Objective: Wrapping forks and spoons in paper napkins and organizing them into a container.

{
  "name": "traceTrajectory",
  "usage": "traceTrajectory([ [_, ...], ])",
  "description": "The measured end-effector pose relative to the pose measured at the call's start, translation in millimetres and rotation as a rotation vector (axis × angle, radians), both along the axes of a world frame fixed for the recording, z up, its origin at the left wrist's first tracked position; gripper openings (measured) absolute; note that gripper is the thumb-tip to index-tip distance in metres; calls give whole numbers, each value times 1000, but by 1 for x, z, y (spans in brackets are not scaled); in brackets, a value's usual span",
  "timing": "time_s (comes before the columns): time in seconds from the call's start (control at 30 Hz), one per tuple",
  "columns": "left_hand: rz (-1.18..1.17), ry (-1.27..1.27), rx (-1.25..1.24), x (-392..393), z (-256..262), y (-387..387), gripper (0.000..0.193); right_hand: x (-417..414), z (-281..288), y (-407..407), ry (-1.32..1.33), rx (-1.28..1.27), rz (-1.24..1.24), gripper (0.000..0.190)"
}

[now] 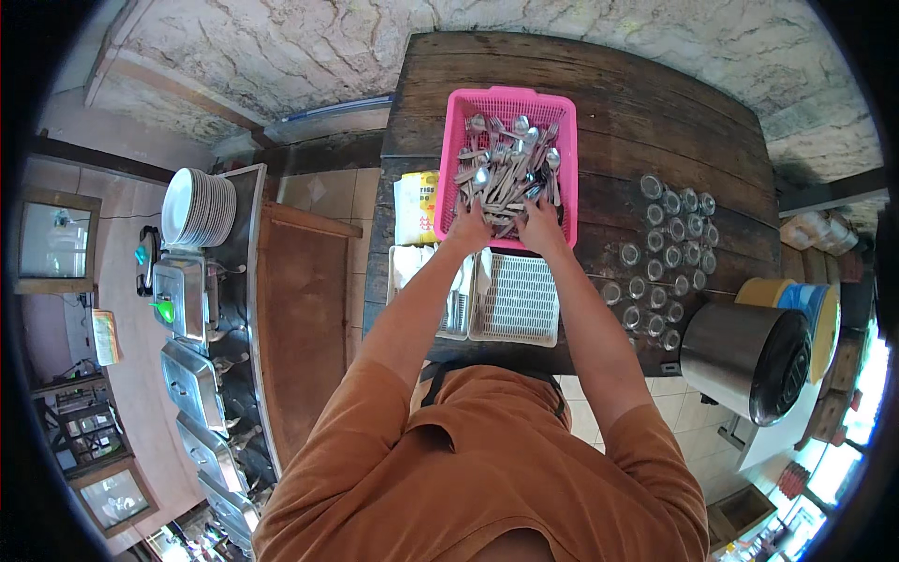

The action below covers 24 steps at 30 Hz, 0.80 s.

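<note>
A pink plastic basket (570, 168) stands on the dark wooden table, heaped with loose metal spoons and forks (511, 158). My left hand (469, 228) reaches over the near rim at the left, its fingers on the cutlery. Beside it, at the near right corner, my right hand (542, 226) has its fingers down among the handles. Whether either hand grips a piece cannot be made out. Closer to me sits a white slatted plastic tray (516, 298) with a bare bottom. Left of that, another white tray (460, 327) holds white cloth or paper and some cutlery, partly behind my left arm.
A yellow and white tissue pack (418, 207) lies left of the basket. Several upturned drinking glasses (673, 256) cover the table's right side, near a steel container with a black lid (744, 362). Stacked white plates (200, 207) and chafing dishes (184, 298) line the left counter.
</note>
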State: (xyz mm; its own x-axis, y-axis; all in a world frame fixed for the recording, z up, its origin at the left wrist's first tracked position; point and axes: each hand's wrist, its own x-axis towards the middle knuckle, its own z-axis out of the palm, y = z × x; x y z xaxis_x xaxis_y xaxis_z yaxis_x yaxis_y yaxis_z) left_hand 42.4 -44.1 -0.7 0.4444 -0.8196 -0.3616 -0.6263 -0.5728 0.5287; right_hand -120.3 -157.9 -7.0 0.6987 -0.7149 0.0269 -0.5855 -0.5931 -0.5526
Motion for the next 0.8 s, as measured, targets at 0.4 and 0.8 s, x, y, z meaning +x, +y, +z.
traceTrajectory([
  [0.4,190,-56,-93,10,-4,4,37,19,11,7,224,-97,-89,33],
  [0.8,217,27,-335,17,-19,10,21,5,55,36,-281,-218,-49,29],
])
